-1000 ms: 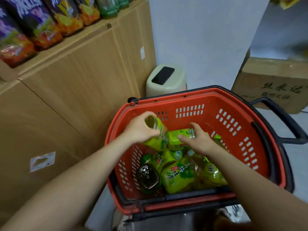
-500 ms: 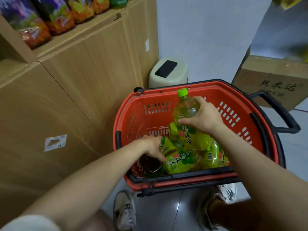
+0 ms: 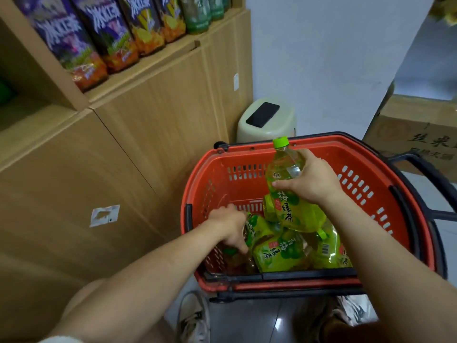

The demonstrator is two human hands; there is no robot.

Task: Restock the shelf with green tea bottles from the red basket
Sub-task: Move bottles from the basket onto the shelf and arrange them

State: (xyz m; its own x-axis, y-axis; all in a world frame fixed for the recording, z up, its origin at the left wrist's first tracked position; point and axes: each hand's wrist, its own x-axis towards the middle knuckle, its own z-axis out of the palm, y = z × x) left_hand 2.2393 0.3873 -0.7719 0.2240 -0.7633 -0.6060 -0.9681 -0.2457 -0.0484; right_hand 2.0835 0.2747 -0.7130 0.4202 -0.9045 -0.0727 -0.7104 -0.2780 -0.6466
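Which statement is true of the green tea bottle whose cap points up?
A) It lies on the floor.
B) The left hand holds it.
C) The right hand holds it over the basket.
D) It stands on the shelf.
C: the right hand grips the green tea bottle around its upper body, above the red basket.

The red basket [image 3: 247, 154] holds green tea bottles [image 3: 279, 253] lying heaped.

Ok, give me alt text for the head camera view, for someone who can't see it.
The right hand holds a green tea bottle, cap up, in a red basket of more bottles, while the left hand reaches down among them. A wooden shelf of drinks stands left.
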